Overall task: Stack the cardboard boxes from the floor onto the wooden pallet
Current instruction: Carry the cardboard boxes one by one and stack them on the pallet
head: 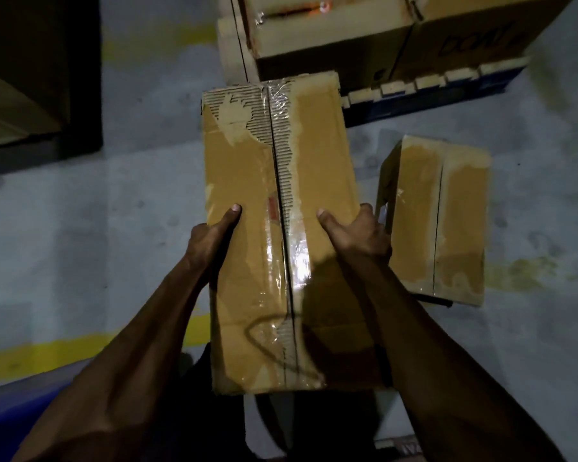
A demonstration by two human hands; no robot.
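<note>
Hands: left hand (pixel 214 233) and right hand (pixel 354 233) grip carried box (pixel 281 228) by its sides.
Risk: peeling tape (pixel 277 105) could slip, dropping it short of the pallet (pixel 424 86).

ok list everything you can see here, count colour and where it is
held box: 1, tan cardboard with clear tape along its seam and a torn top layer, centre, lifted in both hands
floor box: 1, tan cardboard, taped, on the floor right of the held box
stacked boxes: at least 2, brown cardboard, top of view on the pallet
pallet: 1, pale slats over a blue base, under the stacked boxes
floor: grey, with a yellow line at lower left
dark object: 1, upper left, too dim to identify
left hand: 1, grips the held box's left side, thumb on top
right hand: 1, grips its right side, thumb on top
</note>
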